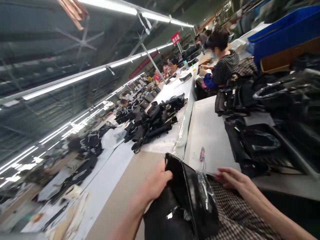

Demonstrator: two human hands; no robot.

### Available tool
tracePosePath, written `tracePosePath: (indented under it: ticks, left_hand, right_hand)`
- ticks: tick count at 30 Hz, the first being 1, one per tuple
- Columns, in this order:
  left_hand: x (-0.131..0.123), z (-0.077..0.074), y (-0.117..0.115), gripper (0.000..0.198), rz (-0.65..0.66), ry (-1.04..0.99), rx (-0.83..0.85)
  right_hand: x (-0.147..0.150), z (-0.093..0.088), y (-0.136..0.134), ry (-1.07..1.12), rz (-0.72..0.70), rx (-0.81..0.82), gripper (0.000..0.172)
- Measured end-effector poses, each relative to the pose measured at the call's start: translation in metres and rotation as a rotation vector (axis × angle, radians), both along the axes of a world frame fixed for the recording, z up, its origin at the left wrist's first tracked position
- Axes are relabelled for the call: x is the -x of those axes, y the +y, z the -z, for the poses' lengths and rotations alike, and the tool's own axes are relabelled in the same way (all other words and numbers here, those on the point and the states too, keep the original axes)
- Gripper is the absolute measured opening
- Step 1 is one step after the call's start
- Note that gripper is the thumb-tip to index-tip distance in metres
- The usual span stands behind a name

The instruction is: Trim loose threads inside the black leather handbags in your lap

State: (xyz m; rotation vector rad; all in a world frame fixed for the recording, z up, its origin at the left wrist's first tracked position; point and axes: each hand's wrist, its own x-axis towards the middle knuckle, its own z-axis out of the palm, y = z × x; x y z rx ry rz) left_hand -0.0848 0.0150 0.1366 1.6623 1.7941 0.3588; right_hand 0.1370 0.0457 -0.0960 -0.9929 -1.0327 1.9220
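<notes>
A black bag (175, 203) with shiny edges and some clear plastic on it is right in front of me, over checked cloth. My left hand (156, 181) grips the bag's upper left edge, thumb on one side and fingers behind. On the other side, my right hand (232, 180) has its fingers stretched out beside the bag's top right and over the checked cloth (232, 206); nothing shows in it. Beyond the bag, a small pinkish object (202, 154) lies on the white work surface (206, 123).
Black bags (257, 140) are piled at the right, below a blue bin (285, 33). More black pieces (155, 120) lie on the long table (120, 166). A person in a striped top (226, 66) sits farther along. A metal bar (295, 153) slants across the right.
</notes>
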Motion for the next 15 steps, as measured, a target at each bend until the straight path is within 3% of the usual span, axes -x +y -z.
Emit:
tracePosePath:
  ticks: [2, 5, 7, 9, 11, 13, 15]
  left_hand:
    - [0.0, 0.02, 0.011, 0.021, -0.015, -0.096, 0.093]
    - [-0.002, 0.039, 0.024, 0.019, 0.007, -0.125, 0.179]
    - [0.0, 0.036, 0.031, 0.02, 0.033, -0.142, 0.183]
    - [0.005, 0.021, 0.035, 0.021, 0.054, -0.159, 0.167]
    - [0.011, 0.002, 0.037, 0.02, 0.07, -0.169, 0.158]
    - [0.017, -0.012, 0.035, 0.018, 0.085, -0.168, 0.162]
    - [0.02, -0.013, 0.03, 0.015, 0.091, -0.163, 0.164]
  right_hand:
    - [-0.007, -0.038, -0.008, -0.152, 0.137, -0.253, 0.049]
    - [0.003, -0.096, -0.026, -0.249, 0.119, -0.81, 0.038]
    - [0.019, -0.12, -0.033, -0.285, 0.098, -1.258, 0.036]
    - [0.034, -0.136, -0.036, -0.352, 0.093, -1.61, 0.031]
    - [0.042, -0.151, -0.036, -0.444, 0.073, -1.78, 0.03]
    - [0.043, -0.169, -0.036, -0.52, 0.038, -1.809, 0.028]
    - [0.04, -0.184, -0.038, -0.546, -0.008, -1.797, 0.024]
